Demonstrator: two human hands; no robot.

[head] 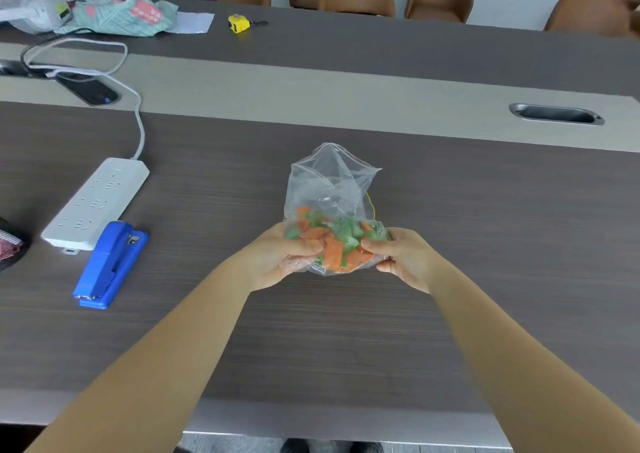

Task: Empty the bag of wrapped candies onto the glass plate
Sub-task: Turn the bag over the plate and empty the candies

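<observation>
A clear plastic bag (332, 189) stands upright over the middle of the dark wood table (346, 331), its crumpled mouth pointing up and away from me. Orange and green wrapped candies (332, 241) fill its lower part. My left hand (273, 262) grips the bag's bottom from the left, and my right hand (405, 255) grips it from the right. A thin yellow curved edge (371, 206) shows behind the bag's right side; I cannot tell what it is. No glass plate can be made out.
A blue stapler (109, 263) and a white power strip (97, 203) with its cord lie at the left. A phone (88, 88), crumpled bags (114, 12) and a yellow tape measure (239, 23) sit farther back. A metal cable slot (556, 114) is at the right. Brown chairs line the far side.
</observation>
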